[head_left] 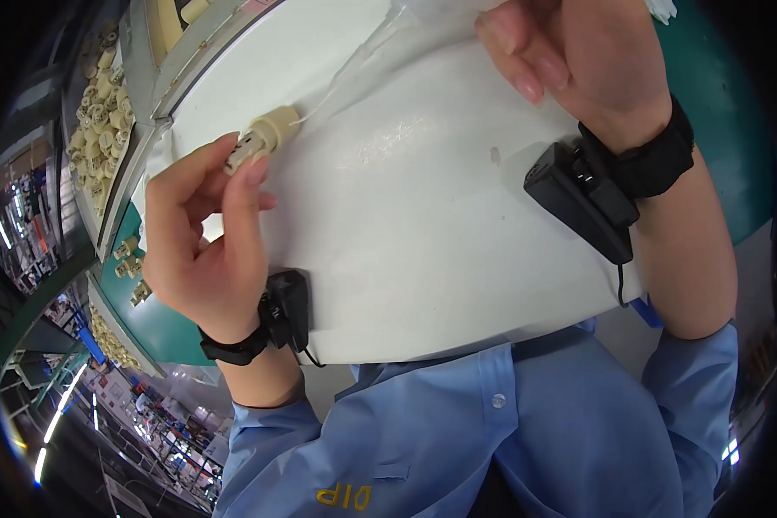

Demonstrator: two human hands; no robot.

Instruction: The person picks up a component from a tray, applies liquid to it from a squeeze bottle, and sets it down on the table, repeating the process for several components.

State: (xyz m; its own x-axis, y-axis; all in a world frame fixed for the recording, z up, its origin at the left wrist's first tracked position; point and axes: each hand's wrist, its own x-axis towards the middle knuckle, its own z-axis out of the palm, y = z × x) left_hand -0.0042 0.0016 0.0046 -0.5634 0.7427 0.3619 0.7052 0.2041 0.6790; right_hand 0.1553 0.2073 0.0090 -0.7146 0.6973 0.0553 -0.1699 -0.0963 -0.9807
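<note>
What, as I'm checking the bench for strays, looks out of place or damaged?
A small brownish mark breaks the plain white covering near the right hand; stain or tear, I can't tell. A few cream fittings lie loose on the green surface, apart from the heap.

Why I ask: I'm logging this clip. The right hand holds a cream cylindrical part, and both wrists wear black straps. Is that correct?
Wrong hand: the head view shows the left hand holding the cream cylindrical part. You're right about the black straps.
</note>
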